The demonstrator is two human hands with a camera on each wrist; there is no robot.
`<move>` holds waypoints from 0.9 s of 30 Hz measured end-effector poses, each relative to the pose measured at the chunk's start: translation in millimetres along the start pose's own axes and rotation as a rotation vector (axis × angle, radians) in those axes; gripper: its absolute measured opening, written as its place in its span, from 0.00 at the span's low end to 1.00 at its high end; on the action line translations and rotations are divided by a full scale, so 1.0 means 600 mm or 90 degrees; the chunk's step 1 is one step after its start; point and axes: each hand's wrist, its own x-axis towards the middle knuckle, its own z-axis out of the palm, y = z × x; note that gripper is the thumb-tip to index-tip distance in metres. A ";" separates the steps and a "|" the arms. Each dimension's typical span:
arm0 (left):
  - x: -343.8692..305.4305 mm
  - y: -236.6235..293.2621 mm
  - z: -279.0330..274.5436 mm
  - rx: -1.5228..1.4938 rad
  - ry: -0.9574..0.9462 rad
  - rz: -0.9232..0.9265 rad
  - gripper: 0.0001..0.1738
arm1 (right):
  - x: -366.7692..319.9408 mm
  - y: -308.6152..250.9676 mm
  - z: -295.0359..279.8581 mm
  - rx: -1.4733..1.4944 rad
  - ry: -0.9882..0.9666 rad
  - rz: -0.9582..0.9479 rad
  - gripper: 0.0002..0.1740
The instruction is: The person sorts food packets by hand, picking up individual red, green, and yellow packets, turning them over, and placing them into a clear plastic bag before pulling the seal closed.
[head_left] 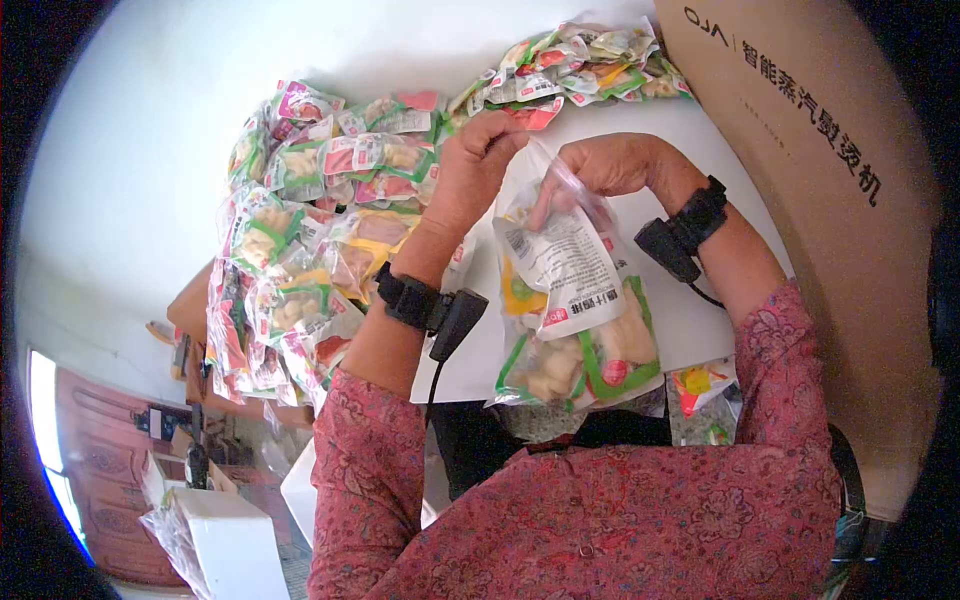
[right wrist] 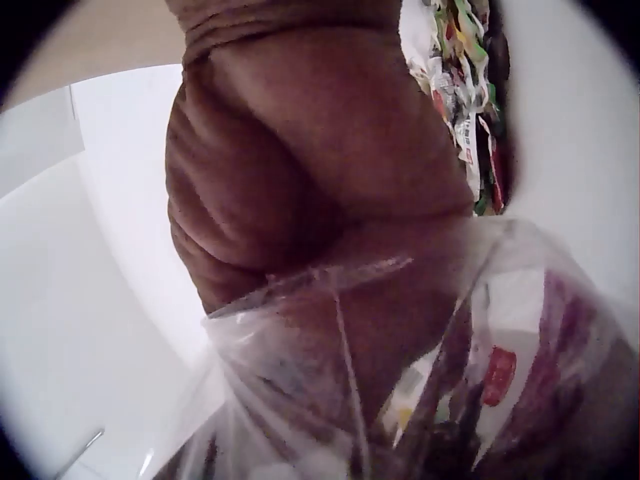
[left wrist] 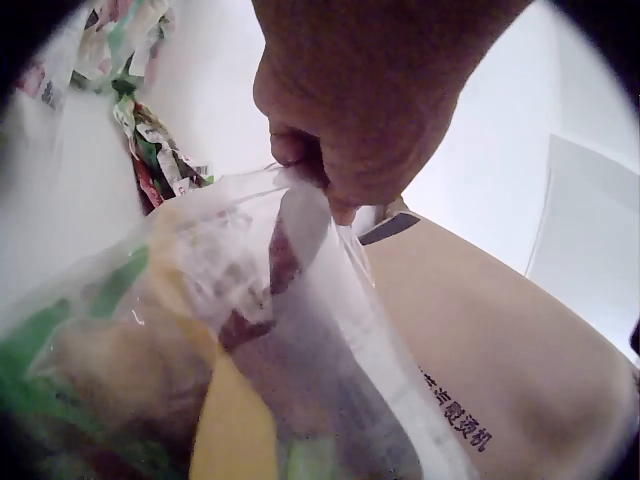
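Observation:
My left hand (head_left: 472, 170) pinches the top edge of a clear plastic bag (head_left: 510, 375), which hangs with its mouth upward. In the left wrist view the left hand (left wrist: 350, 110) grips the film from above. Several food packets with green and yellow edges fill the bag, and a white-labelled packet (head_left: 565, 275) lies tilted at their top. My right hand (head_left: 612, 165) reaches into the mouth, a straight finger pointing down at that packet. Film covers the lower part of the right hand (right wrist: 300, 170) in the right wrist view; its fingertips are hidden there.
A large heap of packets (head_left: 300, 240) covers the left of the white table (head_left: 460, 350), and another pile (head_left: 585, 70) lies at the back. A tall cardboard box (head_left: 830, 250) stands on the right. One small packet (head_left: 703, 395) is near the table's front edge.

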 end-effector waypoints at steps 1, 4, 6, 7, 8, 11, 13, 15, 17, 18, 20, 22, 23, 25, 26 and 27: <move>-0.002 -0.002 -0.001 -0.001 0.000 -0.001 0.04 | 0.002 0.006 0.000 -0.007 0.031 -0.013 0.19; -0.006 0.000 -0.009 -0.085 -0.024 -0.064 0.05 | -0.007 -0.007 -0.001 -0.071 0.131 -0.028 0.20; -0.008 -0.002 -0.012 -0.217 -0.069 -0.155 0.06 | -0.013 -0.020 -0.008 -0.131 0.200 -0.033 0.21; -0.011 -0.001 -0.012 -0.215 -0.068 -0.155 0.06 | -0.017 -0.024 -0.016 -0.153 0.253 0.003 0.21; -0.014 0.001 -0.011 -0.217 -0.061 -0.180 0.07 | -0.019 -0.026 -0.023 -0.174 0.305 0.040 0.22; -0.021 0.003 -0.009 -0.197 -0.054 -0.212 0.08 | -0.019 -0.020 -0.030 -0.125 0.343 -0.033 0.21; -0.026 -0.003 -0.006 -0.176 -0.054 -0.220 0.08 | -0.016 -0.016 -0.028 -0.086 0.352 -0.069 0.21; -0.031 -0.006 -0.004 -0.105 -0.028 -0.248 0.08 | -0.010 -0.014 -0.021 -0.058 0.320 -0.095 0.20; -0.031 -0.010 0.001 -0.121 0.006 -0.231 0.07 | -0.005 -0.010 -0.019 -0.042 0.282 -0.095 0.20; -0.030 -0.010 0.003 -0.136 0.041 -0.212 0.05 | -0.003 -0.008 -0.019 -0.029 0.244 -0.097 0.21; -0.029 -0.007 0.001 -0.134 0.037 -0.206 0.06 | 0.001 -0.004 -0.015 -0.036 0.228 -0.107 0.21; -0.026 -0.003 0.000 -0.131 0.033 -0.199 0.07 | 0.002 -0.003 -0.012 -0.043 0.213 -0.119 0.21; -0.023 -0.005 0.001 -0.116 0.037 -0.183 0.07 | 0.002 -0.004 -0.012 -0.050 0.183 -0.096 0.20; -0.018 -0.009 0.003 -0.101 0.041 -0.166 0.07 | 0.005 -0.004 -0.008 -0.057 0.153 -0.072 0.19; -0.016 -0.012 0.005 -0.114 0.052 -0.172 0.08 | 0.008 0.000 -0.005 -0.013 0.139 -0.074 0.18; -0.015 -0.015 0.006 -0.126 0.063 -0.177 0.08 | 0.010 0.002 -0.003 0.030 0.126 -0.076 0.17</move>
